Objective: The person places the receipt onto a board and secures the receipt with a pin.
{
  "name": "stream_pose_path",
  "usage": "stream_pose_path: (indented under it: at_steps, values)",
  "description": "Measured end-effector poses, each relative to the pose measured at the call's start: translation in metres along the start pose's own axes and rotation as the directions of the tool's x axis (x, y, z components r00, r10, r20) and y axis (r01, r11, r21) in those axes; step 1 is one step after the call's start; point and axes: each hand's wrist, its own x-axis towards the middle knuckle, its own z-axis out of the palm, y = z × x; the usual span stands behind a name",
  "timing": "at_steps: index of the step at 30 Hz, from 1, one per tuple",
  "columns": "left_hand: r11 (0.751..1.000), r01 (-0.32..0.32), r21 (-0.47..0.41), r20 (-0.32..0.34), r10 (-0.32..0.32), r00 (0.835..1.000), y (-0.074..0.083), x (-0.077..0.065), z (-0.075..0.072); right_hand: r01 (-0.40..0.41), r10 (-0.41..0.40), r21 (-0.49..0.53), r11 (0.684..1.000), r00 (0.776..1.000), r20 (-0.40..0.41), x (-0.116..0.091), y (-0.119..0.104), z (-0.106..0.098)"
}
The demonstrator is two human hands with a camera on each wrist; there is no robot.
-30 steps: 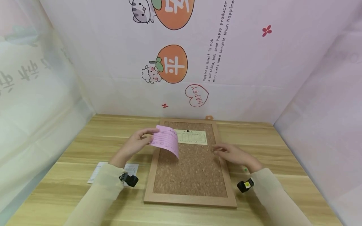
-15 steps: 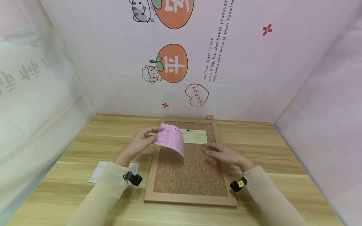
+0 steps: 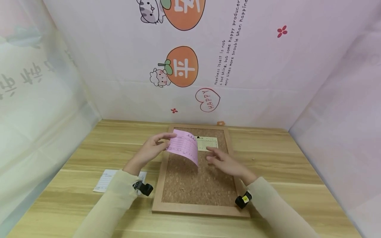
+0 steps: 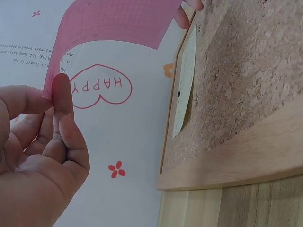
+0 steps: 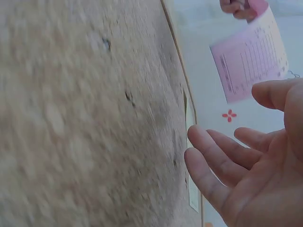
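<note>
A pink printed slip (image 3: 184, 145) is pinched at its left edge by my left hand (image 3: 148, 150), thumb against fingertips in the left wrist view. Its free end curves down over the cork board (image 3: 199, 185). My right hand (image 3: 226, 162), fingers apart and holding nothing, hovers above the board, a short way right of the slip's free edge. Behind both, a pale yellow printed slip (image 3: 208, 143) lies on the upper board with a black pushpin (image 3: 198, 137) at its top edge; the pink slip covers its left part in the head view.
White printed paper (image 3: 105, 181) lies on the wooden table (image 3: 282, 165) left of the board, partly under my left forearm. A wooden frame (image 3: 200, 209) edges the board. Printed cloth (image 3: 253, 92) hangs behind the table and along both sides.
My left hand has carried the pink slip rightward over the board, covering more of the yellow slip. My right hand has moved left from the board's right edge toward the pink slip.
</note>
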Motion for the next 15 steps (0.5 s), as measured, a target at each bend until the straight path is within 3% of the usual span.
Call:
stream_pose_path:
  at_steps: [6, 11, 15]
  values:
    - [1.0, -0.007, -0.008, 0.008, 0.007, 1.0, 0.0, 0.002, 0.004, -0.006, 0.002, 0.136, 0.991, 0.999, 0.032, 0.003, 0.002, 0.009]
    - [1.0, -0.008, -0.019, 0.015, 0.008, 1.0, 0.002, 0.003, 0.007, -0.025, 0.016, 0.181, 0.983, 0.998, 0.053, 0.006, -0.001, 0.013]
    - [0.999, -0.008, -0.033, 0.017, 0.008, 1.0, 0.004, 0.004, 0.01, -0.04, 0.018, 0.266, 0.963, 0.996, 0.086, 0.006, -0.003, 0.018]
